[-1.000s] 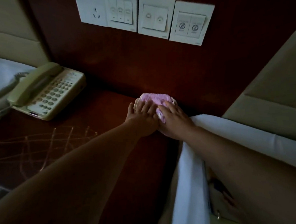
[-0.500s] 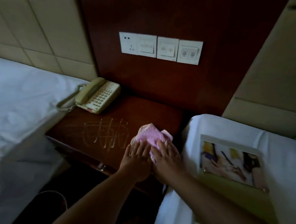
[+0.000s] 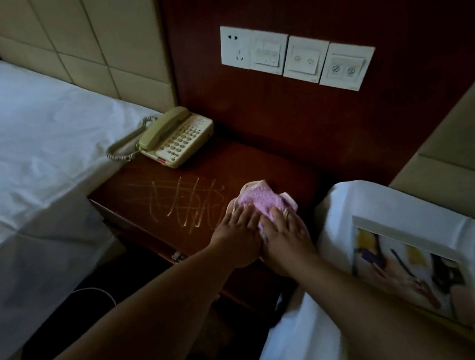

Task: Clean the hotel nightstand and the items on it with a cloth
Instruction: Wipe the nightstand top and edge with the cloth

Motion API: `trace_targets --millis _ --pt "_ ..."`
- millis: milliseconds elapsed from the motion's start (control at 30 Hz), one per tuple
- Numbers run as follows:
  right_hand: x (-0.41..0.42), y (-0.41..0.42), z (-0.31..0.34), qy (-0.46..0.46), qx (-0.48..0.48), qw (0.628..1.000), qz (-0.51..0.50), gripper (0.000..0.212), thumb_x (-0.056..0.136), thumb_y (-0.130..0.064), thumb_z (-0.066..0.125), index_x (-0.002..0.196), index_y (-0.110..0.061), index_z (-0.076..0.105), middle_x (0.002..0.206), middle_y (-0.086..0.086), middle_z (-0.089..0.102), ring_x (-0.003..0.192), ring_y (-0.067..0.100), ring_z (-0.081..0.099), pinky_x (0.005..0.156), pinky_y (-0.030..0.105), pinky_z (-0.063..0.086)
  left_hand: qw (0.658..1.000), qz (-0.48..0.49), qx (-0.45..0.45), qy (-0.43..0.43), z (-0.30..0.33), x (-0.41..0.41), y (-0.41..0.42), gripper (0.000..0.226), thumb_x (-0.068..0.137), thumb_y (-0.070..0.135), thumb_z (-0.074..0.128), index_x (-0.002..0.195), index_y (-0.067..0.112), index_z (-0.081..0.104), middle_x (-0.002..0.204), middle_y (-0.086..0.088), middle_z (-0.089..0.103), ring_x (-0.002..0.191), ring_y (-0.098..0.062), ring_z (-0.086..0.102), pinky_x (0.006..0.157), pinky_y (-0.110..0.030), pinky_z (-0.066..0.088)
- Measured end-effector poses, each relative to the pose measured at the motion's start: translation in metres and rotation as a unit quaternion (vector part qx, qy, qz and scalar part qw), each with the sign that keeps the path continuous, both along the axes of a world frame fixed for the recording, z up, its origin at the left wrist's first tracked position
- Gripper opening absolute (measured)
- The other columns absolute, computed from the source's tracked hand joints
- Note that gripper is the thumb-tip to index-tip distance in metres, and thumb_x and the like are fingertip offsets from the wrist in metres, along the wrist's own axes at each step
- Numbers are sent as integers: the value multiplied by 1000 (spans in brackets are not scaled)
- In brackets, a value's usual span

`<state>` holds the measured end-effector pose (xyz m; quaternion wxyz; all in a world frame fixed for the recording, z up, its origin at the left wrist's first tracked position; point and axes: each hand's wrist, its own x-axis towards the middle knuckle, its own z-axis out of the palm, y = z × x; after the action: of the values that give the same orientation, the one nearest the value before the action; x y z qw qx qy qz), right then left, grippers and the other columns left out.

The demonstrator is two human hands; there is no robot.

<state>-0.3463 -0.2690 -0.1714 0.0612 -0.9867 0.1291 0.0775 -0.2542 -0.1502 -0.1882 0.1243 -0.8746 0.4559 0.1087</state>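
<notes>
Cloth (image 3: 263, 203), pink w/ pale trim, lies bunched on the nightstand (image 3: 246, 162) top near its front-right corner, approx 5 o'clock on the dark wood surface. Both hands sit on it side by side, touching: left hand (image 3: 236, 240) flat w/ fingers straight over the cloth's near-left part, right hand (image 3: 286, 236) flat too, fingers pressing its near-right part (no curling or pinching seen). Yellowish scribble marks (image 3: 187, 205) cross the top at 9 o'clock from the cloth, just beside it. Beige phone (image 3: 175, 137) sits at the back-left, approx 11 o'clock. Switch plates (image 3: 296, 56) on wall panel at 12. White bed (image 3: 31, 143) left; magazine (image 3: 408, 269) on bedding at 3–4 o'clock.
</notes>
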Motion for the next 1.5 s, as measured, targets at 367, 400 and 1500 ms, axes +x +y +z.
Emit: trace_targets --millis 367,400,1500 --pt "153 -68 0 53 -2 998 -35 82 96 -62 45 161 -35 4 170 0 -9 156 28 -11 124 48 2 999 -17 9 -33 10 138 -70 59 108 35 15 160 9 12 169 -16 -1 155 -40 -7 123 -58 3" --pt "167 -67 0 52 3 998 -35 80 97 -63 43 161 -38 4 170 -1 -10 156 27 -11 124 47 2 999 -15 4 -34 11 149 -67 58 108 34 17 160 8 15 169 -17 1 155 -40 -5 123 -58 4" --pt "204 13 12 49 17 998 44 59 98 -53 50 153 -47 31 168 -10 14 153 26 12 119 45 19 980 157 -76 91 -17 180 23 64 104 32 24 161 6 7 169 -15 -5 155 -36 -13 123 -58 -2"
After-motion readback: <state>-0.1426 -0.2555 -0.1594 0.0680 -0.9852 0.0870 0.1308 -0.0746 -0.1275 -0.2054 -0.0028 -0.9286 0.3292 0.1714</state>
